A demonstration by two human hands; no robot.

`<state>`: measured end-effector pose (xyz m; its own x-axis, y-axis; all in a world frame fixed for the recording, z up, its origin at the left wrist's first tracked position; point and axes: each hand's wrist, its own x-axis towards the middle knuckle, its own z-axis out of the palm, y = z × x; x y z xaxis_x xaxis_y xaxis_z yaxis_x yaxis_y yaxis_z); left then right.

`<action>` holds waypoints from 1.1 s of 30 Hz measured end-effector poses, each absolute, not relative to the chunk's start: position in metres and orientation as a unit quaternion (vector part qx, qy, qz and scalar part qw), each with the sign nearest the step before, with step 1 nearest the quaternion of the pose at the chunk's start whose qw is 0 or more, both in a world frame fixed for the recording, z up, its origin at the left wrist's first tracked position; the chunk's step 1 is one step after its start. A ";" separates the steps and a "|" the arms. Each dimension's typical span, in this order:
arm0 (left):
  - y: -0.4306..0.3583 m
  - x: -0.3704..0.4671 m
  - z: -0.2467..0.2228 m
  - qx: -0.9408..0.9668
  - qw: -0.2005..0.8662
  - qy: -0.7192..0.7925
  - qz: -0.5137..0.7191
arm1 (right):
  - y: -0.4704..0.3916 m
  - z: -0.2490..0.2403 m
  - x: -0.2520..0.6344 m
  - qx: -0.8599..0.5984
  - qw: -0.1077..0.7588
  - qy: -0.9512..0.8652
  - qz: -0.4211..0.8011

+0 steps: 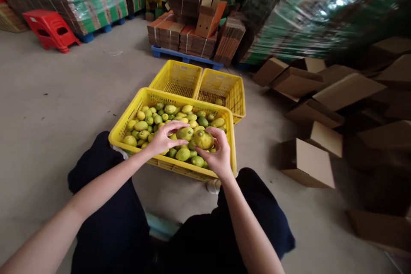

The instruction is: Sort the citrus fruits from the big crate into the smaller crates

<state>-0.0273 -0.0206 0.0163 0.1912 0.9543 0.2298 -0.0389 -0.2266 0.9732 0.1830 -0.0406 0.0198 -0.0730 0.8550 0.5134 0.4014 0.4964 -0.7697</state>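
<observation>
A large yellow crate (173, 169) full of green and yellow lemons (141, 126) stands between my knees. Over its front right part, my left hand (165, 138) pinches a yellow-green lemon (185, 133) between thumb and fingers. Close beside it on the right, my right hand (219, 149) grips a bigger, rounder yellow lemon (203, 140). The two held lemons are side by side with their tips towards me, above the loose fruit.
Two smaller yellow crates (176, 78) sit behind the big one. Open cardboard boxes (308, 162) lie scattered at right. Flattened cartons rest on a blue pallet (186, 56) at the back. A red stool (53, 30) is at far left, near wrapped stacks.
</observation>
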 end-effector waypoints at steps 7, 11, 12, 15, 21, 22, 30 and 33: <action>-0.026 -0.034 0.018 0.606 0.469 0.413 0.493 | -0.045 0.018 0.175 -0.472 0.520 -0.667 0.251; -0.026 -0.032 0.025 0.582 0.488 0.418 0.498 | -0.043 0.016 0.170 -0.489 0.549 -0.582 0.347; -0.025 -0.030 0.026 0.564 0.508 0.414 0.502 | -0.043 0.017 0.169 -0.485 0.558 -0.551 0.386; -0.022 -0.028 0.024 0.460 0.599 0.394 0.524 | -0.041 0.023 0.169 -0.455 0.570 -0.443 0.521; -0.011 -0.024 0.014 0.178 0.761 0.379 0.496 | -0.033 0.024 0.170 -0.370 0.552 -0.275 0.695; -0.009 -0.022 0.014 0.147 0.772 0.377 0.491 | -0.031 0.022 0.170 -0.357 0.550 -0.254 0.711; -0.003 -0.003 0.030 0.105 0.792 0.336 0.500 | -0.021 0.020 0.168 -0.333 0.550 -0.201 0.739; -0.004 0.001 0.030 0.139 0.770 0.341 0.520 | -0.017 0.022 0.165 -0.358 0.548 -0.187 0.733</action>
<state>0.0014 -0.0036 0.0296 0.2261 0.8970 -0.3798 -0.7071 0.4193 0.5694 0.1652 -0.0175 0.0216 -0.1427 0.9366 -0.3201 -0.6695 -0.3295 -0.6658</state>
